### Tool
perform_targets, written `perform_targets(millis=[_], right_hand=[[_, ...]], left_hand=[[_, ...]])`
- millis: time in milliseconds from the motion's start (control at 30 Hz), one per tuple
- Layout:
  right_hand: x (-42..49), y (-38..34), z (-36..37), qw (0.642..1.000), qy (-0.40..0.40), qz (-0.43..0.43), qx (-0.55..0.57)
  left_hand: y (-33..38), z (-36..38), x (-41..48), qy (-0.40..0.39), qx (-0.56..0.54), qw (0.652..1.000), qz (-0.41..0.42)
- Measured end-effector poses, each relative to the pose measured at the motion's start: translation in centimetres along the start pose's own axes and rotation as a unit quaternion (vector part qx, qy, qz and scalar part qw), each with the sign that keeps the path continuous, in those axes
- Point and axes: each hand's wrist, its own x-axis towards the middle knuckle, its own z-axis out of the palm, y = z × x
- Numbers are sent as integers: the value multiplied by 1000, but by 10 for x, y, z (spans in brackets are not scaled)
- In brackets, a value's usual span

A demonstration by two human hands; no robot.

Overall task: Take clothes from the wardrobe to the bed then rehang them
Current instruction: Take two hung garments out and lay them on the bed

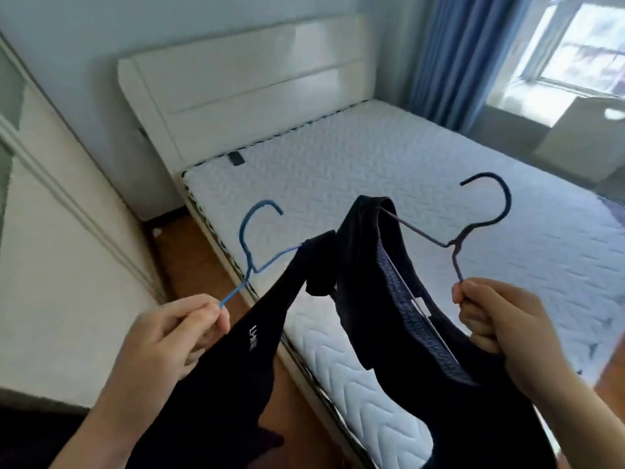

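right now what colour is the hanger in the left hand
Light blue hanger, pinched by the left hand; head view.

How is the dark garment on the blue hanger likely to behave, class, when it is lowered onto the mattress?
The dark garment is probably floppy: it sags below the blue hanger in the left hand. It would likely crumple on the mattress. It may slide off; only one end of the thin wire carries it.

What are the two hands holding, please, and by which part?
Left hand: blue hanger, by one arm. Right hand: dark hanger, also by one arm.
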Motion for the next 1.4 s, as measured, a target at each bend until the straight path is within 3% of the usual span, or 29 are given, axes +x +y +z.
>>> perform_targets(millis=[233,600,1100,1400], right_hand=[[-88,10,-41,971,231,-45,38],[-221,27,-99,887,459,-32,28],[-342,85,-222,790,606,-10,92],[-366,131,-315,775,628,17,60]], left_hand=[[28,23,50,-184,-28,979,87],[77,137,38,-358,-55,921,147],[123,343,-91,-486,-95,862,113],[119,471,-148,-447,-139,882,50]])
